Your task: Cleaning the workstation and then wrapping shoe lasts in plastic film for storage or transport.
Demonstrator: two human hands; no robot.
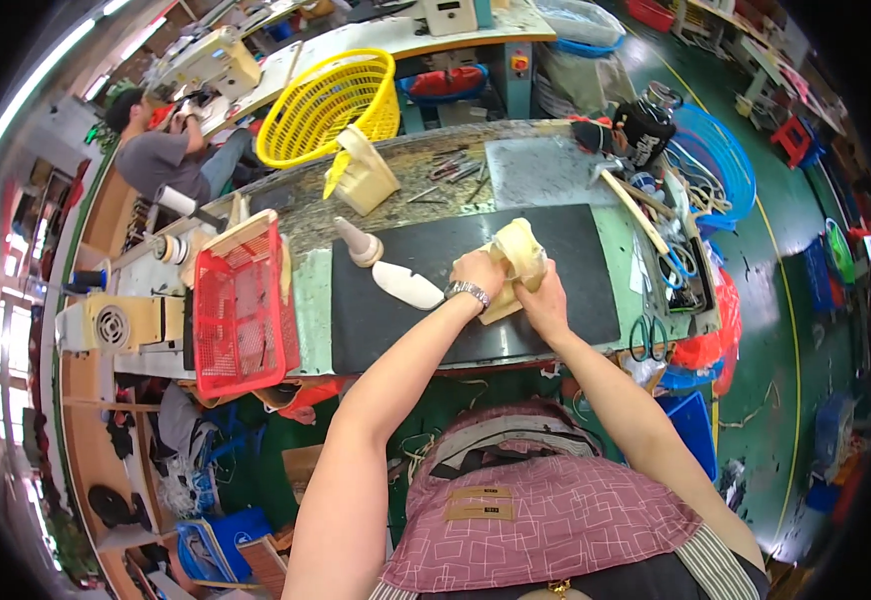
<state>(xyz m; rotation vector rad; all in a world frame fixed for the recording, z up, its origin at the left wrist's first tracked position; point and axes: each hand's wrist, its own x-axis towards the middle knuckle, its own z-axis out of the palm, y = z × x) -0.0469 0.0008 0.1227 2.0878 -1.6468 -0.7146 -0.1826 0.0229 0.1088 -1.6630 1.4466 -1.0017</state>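
On the black mat [386, 340], both hands are closed on a cream-coloured piece [519, 250], bulky and rounded at its far end and flatter at the near end. I cannot make out its exact kind. My left hand [480, 275], with a metal watch at the wrist, grips its left side. Along the right edge, my right hand [545, 303] holds it with the thumb toward the middle. Close to the left hand lies a smooth white piece [408, 286], long and rounded. A pale cone-shaped object [358, 243] stands just beyond that.
A red plastic basket [243, 310] stands on the left; beyond the mat are a cream block-like container [363, 185] and a yellow basket [331, 110]. Scissors [648, 338], a hammer [611, 168] and a black bottle [646, 130] lie rightward. A co-worker [161, 155] sits far left.
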